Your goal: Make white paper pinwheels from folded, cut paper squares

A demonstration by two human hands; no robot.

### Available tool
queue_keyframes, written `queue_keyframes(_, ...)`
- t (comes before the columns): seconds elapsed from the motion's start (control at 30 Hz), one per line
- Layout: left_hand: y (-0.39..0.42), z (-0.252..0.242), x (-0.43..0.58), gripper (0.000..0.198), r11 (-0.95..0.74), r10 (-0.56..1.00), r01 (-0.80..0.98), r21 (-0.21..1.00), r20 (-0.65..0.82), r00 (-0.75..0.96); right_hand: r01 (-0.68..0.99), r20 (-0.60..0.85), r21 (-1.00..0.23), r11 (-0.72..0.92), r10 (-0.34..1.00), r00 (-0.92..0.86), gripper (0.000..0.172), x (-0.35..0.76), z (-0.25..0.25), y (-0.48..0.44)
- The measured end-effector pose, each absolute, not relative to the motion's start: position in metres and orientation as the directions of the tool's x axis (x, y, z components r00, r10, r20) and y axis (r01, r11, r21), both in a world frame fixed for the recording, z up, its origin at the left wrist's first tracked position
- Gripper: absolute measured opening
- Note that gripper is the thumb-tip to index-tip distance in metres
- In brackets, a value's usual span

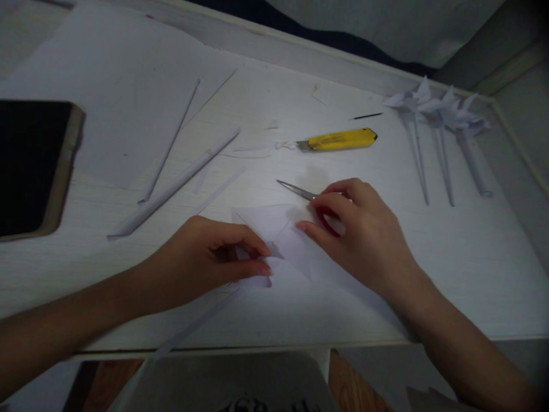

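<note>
A small piece of white paper (281, 220) with crease lines and cut flaps lies in front of me on the table. The thumb and forefinger of my left hand (227, 252) pinch one flap of it near its middle. To the right, my right hand (360, 223) has its fingers on a pair of scissors (295, 190). The red handle shows between forefinger and thumb, and the blades point left over the far side of the paper. The thumb tip of that hand is close to the paper's right part.
A yellow utility knife (343, 139) lies beyond the scissors. Rolled paper tubes (180, 180) and a large paper sheet (115, 86) lie to the left, near a phone (34, 166). Several folded paper flowers (441, 109) on stems rest at right. A thin dark stick (366, 116) lies behind the knife.
</note>
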State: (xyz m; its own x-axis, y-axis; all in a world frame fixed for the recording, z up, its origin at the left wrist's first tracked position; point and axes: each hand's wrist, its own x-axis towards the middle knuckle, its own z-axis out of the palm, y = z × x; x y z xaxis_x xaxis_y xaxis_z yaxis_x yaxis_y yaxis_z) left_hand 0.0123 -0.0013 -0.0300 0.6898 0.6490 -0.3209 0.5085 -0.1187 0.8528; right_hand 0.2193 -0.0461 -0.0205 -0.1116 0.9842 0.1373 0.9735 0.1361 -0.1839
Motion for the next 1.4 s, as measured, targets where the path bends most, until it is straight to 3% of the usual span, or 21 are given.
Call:
queue_keyframes(0.2,-0.001,-0.027,0.013,0.014,-0.043,0.625,0.510,0.859,-0.375,0.684,0.973,0.062,-0.069,0.219,0.975,-0.215,0.039,0.213,-0.023,-0.049)
queue_keyframes(0.67,0.002,-0.019,0.020,0.013,0.186,0.599,0.540,0.821,-0.530,0.600,0.959,0.137,-0.128,0.252,0.962,-0.235,0.027,0.205,-0.034,-0.057)
queue_keyframes(0.87,0.004,-0.017,0.020,0.016,0.240,0.576,0.544,0.804,-0.569,0.587,0.947,0.177,-0.237,0.218,0.968,-0.178,0.023,0.202,-0.034,-0.061)
queue_keyframes(1.1,0.005,-0.019,0.019,0.016,0.216,0.551,0.506,0.835,-0.532,0.642,0.851,0.178,-0.514,0.104,0.984,-0.013,0.030,0.200,-0.033,-0.061)
queue_keyframes(1.2,0.004,-0.019,0.019,0.014,0.220,0.548,0.501,0.837,-0.531,0.646,0.811,0.215,-0.573,0.119,0.976,0.009,0.031,0.200,-0.032,-0.062)
queue_keyframes(1.4,0.004,-0.019,0.018,0.014,0.212,0.537,0.520,0.827,-0.544,0.645,0.775,0.267,-0.525,0.352,0.932,-0.243,0.016,0.202,-0.031,-0.063)
